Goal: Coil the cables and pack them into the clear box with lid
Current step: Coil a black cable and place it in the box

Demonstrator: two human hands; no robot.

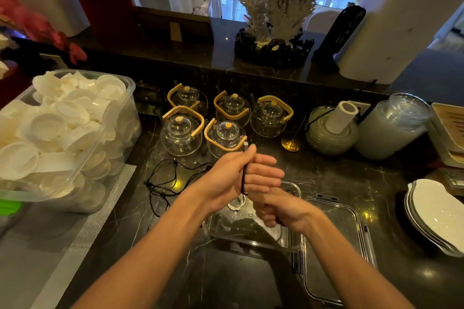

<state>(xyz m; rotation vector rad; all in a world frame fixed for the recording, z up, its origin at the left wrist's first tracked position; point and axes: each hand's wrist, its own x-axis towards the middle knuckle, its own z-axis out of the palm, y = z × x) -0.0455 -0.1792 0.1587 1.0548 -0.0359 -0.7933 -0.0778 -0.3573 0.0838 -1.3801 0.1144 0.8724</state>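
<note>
Two bare hands over my clear box (253, 238), left hand (236, 173) fingers straight with thin black cable (243, 180) looped round them, right hand (278, 211) curled gripping its tail, white coil (236, 204) inside, lid (336, 241) beside on glossy dark marble.

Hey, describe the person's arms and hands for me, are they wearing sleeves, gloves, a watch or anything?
Both forearms are bare as far as the frame shows: no sleeves in view. The left hand and the right hand wear no gloves, and no watch, bracelet or ring is visible on either. Slim arms, short nails where visible.
</note>
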